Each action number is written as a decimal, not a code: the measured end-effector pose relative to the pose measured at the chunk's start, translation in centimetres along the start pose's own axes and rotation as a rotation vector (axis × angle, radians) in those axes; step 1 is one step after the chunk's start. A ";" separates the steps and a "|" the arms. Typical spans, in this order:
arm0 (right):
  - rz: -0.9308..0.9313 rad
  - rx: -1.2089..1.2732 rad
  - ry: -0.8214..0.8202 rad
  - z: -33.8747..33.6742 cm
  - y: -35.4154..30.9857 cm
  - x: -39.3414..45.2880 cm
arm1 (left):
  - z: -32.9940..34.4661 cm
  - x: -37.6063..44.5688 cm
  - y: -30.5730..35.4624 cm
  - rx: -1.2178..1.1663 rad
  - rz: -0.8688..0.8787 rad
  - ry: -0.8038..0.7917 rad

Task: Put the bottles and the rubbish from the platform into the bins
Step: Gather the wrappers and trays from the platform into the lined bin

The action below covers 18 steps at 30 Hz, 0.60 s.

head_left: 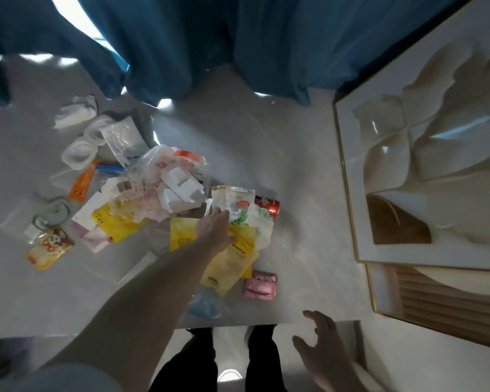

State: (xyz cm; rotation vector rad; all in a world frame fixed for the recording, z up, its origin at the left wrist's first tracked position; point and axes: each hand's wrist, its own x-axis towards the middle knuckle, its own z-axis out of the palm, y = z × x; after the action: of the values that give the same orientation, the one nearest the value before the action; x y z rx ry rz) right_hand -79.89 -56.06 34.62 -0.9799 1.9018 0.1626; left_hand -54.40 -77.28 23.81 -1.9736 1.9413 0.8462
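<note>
- The left hand (214,229) is stretched out over the middle of the rubbish pile on the grey tabletop (294,171); its fingers are pointed away from the camera and hidden behind the back of the hand, so whether anything is pinched yet cannot be told.
- A white snack pouch with a red logo (234,200) is met by the fingertips, with crumpled white and green plastic (256,222) just beside it; either is judged to be the piece reached for.
- Yellow plastic bags (232,267) are spread under the wrist, so the reach is made across them rather than around them.
- A red drink can (270,207) is lying on its side just right of the pouch, partly tucked behind it.
- A pink packet (260,284) is set apart near the front edge.
- More litter is scattered to the left: clear plastic lids (78,154), an orange sachet (82,181), a torn white carton (180,188) and a cartoon-printed pouch (48,248).
- The right hand (321,346) is held low off the front edge, fingers spread and released, nothing in it; it is judged to be kept free for balance or for a second pick.
- No bin is seen in view, and most of the rubbish remains on the tabletop.
</note>
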 end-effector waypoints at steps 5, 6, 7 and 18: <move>0.256 0.244 -0.230 8.4 -2.1 2.6 | 2.3 0.6 0.1 0.051 0.096 -0.017; 0.396 0.408 -0.367 10.8 -3.3 2.9 | 2.8 0.7 0.1 0.054 0.112 -0.002; 0.520 0.567 -0.493 13.1 -4.7 3.2 | 3.2 0.9 0.0 0.064 0.127 0.021; 0.626 1.177 -0.455 20.8 -9.6 10.3 | 2.3 -1.1 -2.2 0.058 0.203 0.050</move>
State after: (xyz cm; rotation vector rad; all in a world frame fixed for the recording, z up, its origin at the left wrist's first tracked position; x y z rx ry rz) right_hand -61.20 -58.12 17.90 0.4201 1.4236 -0.3293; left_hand -52.76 -74.93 22.12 -1.8033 2.1978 0.7848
